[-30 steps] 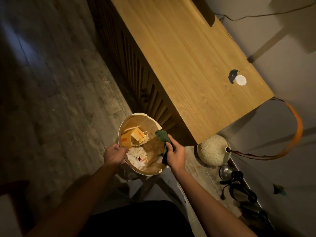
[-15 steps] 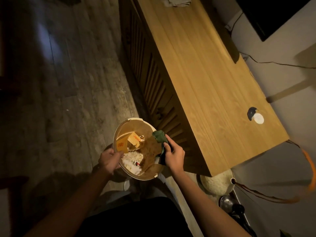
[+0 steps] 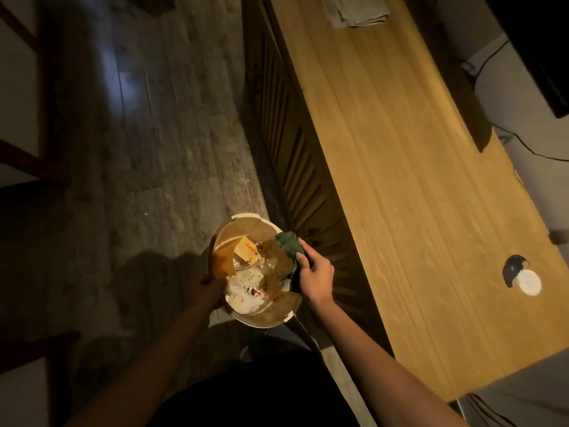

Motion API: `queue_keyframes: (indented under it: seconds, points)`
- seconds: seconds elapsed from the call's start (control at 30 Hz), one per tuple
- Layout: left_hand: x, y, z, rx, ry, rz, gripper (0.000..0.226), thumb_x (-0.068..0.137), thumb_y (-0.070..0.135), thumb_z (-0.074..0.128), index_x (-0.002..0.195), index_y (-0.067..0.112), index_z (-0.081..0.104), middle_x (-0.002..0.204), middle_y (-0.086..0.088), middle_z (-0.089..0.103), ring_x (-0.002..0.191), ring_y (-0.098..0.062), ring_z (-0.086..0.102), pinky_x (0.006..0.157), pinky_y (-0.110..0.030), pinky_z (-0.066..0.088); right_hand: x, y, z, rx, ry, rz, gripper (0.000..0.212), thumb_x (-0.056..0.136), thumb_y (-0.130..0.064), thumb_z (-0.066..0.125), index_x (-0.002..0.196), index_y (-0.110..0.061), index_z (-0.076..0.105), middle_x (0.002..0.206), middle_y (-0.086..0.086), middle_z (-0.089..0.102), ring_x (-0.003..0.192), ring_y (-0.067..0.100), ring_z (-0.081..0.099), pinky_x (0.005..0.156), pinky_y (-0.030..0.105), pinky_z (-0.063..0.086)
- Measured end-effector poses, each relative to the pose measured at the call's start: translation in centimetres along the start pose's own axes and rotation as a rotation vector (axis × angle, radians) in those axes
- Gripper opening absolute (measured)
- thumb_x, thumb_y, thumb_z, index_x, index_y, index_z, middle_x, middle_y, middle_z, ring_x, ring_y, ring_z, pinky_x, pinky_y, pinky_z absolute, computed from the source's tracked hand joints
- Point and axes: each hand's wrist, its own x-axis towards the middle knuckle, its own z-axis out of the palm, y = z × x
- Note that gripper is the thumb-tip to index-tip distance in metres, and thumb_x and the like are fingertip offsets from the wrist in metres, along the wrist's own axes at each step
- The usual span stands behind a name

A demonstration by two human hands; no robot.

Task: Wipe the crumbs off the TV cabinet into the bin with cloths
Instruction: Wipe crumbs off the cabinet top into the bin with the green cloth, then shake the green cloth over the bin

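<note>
A round pale bin (image 3: 246, 217) with paper and food scraps inside hangs just in front of the wooden TV cabinet (image 3: 409, 192). My left hand (image 3: 209, 288) grips the bin's left rim. My right hand (image 3: 314, 280) holds a dark green cloth (image 3: 289, 246) bunched over the bin's right rim, beside the cabinet's slatted front. A second, grey folded cloth (image 3: 354, 10) lies at the far end of the cabinet top.
A cable hole with a white round cap (image 3: 528, 282) sits near the cabinet's near right end. A dark TV (image 3: 542, 50) and cables run along the wall on the right. Wood-look floor (image 3: 147, 134) lies to the left, with dark furniture legs (image 3: 18, 149) at the left edge.
The view has shifted along the cabinet, so its far end and the grey cloth now show. Both hands keep their hold on the bin and green cloth, which moved with me alongside the cabinet front.
</note>
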Motion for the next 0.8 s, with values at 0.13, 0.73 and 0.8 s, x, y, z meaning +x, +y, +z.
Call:
queue_keyframes:
  seconds: [0.13,0.73,0.8]
  points:
    - [2.9,4.0,1.5,0.035,-0.003,-0.081,0.038,0.095,0.013,0.064,0.129,-0.003,0.056,0.114,-0.027,0.065,0.077,-0.028,0.063,0.057,-0.033,0.05,4.1,-1.4,0.6,0.036,-0.039,0.06,0.037,0.103,-0.013,0.059,0.138,-0.024,0.064,0.131,-0.008,0.069,0.119,-0.005,0.054,0.116,0.03,0.04]
    - [15.7,17.3,1.1,0.027,-0.047,-0.149,0.031,0.095,0.003,0.062,0.125,0.008,0.055,0.123,-0.016,0.063,0.113,-0.033,0.063,0.081,-0.037,0.053,17.8,-6.6,8.5,0.013,-0.032,0.272,0.037,0.103,-0.013,0.058,0.138,-0.026,0.064,0.134,-0.005,0.068,0.134,0.018,0.056,0.123,0.052,0.03]
    - [17.7,18.7,0.4,0.034,-0.013,-0.152,0.03,0.092,0.0,0.065,0.121,0.005,0.063,0.12,-0.017,0.067,0.105,-0.031,0.065,0.076,-0.036,0.054,19.1,-7.3,10.0,0.025,-0.001,0.307,0.038,0.103,-0.013,0.058,0.138,-0.026,0.064,0.135,-0.004,0.068,0.135,0.019,0.055,0.123,0.053,0.03]
